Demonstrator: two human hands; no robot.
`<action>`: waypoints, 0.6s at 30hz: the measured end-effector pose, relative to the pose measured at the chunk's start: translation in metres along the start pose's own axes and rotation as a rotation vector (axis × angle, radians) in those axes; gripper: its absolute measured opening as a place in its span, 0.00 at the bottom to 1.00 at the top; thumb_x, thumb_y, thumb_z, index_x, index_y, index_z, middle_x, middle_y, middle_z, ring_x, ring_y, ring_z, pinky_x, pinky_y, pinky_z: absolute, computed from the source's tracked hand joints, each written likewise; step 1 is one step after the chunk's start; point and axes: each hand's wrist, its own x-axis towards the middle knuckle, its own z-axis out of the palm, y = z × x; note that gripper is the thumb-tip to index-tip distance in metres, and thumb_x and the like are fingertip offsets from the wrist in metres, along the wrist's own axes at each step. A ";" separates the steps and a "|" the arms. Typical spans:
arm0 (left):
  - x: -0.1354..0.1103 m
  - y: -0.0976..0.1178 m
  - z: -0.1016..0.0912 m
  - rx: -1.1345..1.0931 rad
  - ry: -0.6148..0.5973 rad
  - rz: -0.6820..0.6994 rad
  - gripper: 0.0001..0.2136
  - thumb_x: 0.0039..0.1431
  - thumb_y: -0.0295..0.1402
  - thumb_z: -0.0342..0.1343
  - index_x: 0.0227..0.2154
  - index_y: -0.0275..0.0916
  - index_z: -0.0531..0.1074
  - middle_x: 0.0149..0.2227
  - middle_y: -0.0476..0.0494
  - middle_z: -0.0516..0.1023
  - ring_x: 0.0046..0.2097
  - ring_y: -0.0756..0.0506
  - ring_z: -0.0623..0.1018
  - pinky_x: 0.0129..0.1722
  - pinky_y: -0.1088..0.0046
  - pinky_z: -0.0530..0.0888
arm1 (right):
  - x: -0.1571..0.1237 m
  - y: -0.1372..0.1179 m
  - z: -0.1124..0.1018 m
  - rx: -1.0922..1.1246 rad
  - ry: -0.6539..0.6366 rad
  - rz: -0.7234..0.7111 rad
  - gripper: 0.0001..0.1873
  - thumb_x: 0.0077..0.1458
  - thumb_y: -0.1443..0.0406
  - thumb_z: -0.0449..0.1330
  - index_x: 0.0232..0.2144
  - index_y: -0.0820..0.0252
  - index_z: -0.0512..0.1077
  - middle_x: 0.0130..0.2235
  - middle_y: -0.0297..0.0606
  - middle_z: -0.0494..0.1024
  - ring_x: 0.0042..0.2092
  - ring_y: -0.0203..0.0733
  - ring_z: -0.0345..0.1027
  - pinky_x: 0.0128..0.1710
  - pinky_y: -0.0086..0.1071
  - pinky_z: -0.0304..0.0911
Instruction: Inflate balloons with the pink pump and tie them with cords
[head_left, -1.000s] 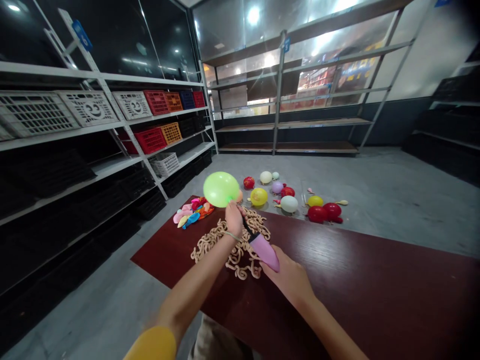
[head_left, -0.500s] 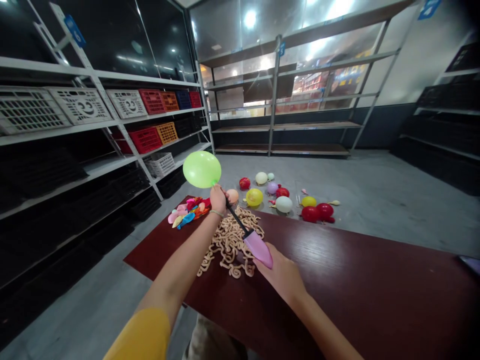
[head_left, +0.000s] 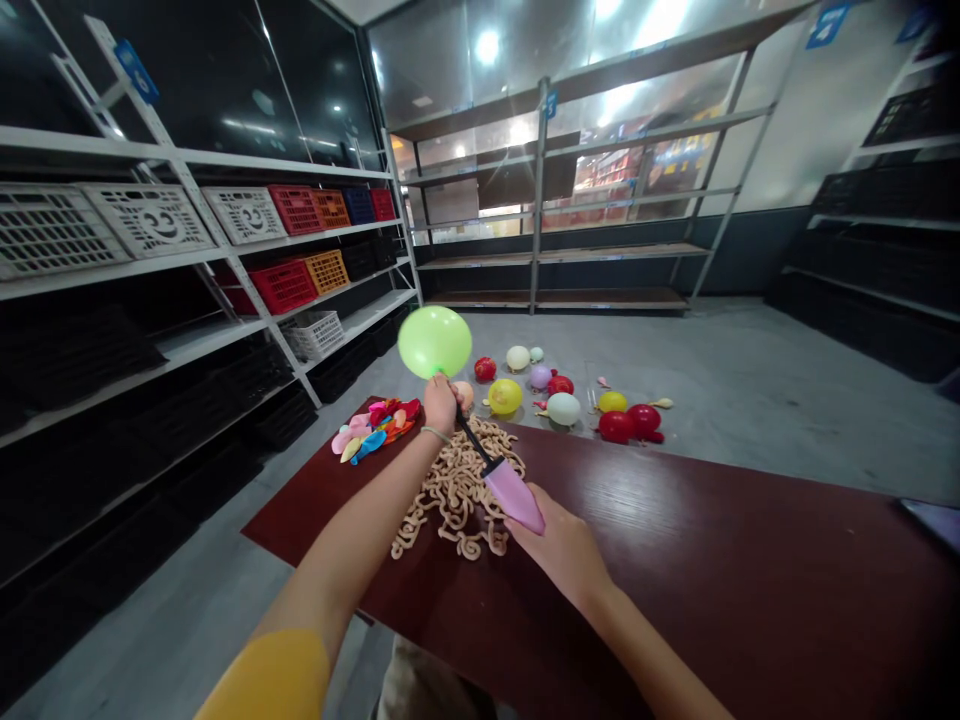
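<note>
My left hand (head_left: pixel 441 404) is closed round the neck of an inflated light-green balloon (head_left: pixel 435 342), at the far end of a balloon pump (head_left: pixel 514 494). My fingers hide just how the balloon's neck meets the pump's tip. The pump has a pink barrel and a black rod, which shows between my two hands. My right hand (head_left: pixel 562 545) grips the pink barrel at its near end. Beneath the pump, a pile of beige, curly, rope-like strands (head_left: pixel 457 490) lies on the dark red table (head_left: pixel 675 560). Several uninflated balloons (head_left: pixel 375 430) in mixed colours lie left of the pile.
Beyond the table, several inflated balloons (head_left: pixel 564 409) rest on the grey floor (head_left: pixel 757 370). A flat dark device (head_left: pixel 930 525) lies at the table's right edge. Shelves with crates (head_left: pixel 244 213) stand at the left, and a tall metal rack (head_left: pixel 538 200) stands at the back.
The green balloon has swung to the right and now stands more upright above my left hand. Both hands keep their hold. The whole view has shifted slightly.
</note>
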 end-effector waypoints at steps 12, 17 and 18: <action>-0.069 -0.054 0.012 0.056 -0.142 0.029 0.14 0.67 0.42 0.45 0.26 0.42 0.56 0.17 0.56 0.59 0.15 0.53 0.63 0.14 0.79 0.61 | 0.001 0.003 -0.010 -0.080 0.073 0.070 0.23 0.58 0.53 0.57 0.55 0.50 0.67 0.48 0.36 0.80 0.46 0.50 0.76 0.37 0.33 0.61; -0.031 -0.024 0.007 0.095 -0.111 0.032 0.14 0.65 0.39 0.47 0.24 0.41 0.58 0.17 0.55 0.60 0.15 0.53 0.62 0.13 0.78 0.59 | 0.001 -0.002 -0.008 -0.042 0.060 0.003 0.22 0.59 0.56 0.58 0.54 0.51 0.67 0.49 0.35 0.79 0.48 0.49 0.75 0.39 0.33 0.61; -0.019 -0.013 0.007 0.093 -0.105 0.036 0.14 0.65 0.39 0.47 0.24 0.41 0.58 0.16 0.55 0.60 0.15 0.53 0.62 0.13 0.79 0.59 | 0.001 -0.002 -0.007 -0.041 0.061 -0.004 0.22 0.59 0.56 0.58 0.55 0.51 0.66 0.50 0.36 0.79 0.48 0.49 0.75 0.40 0.33 0.61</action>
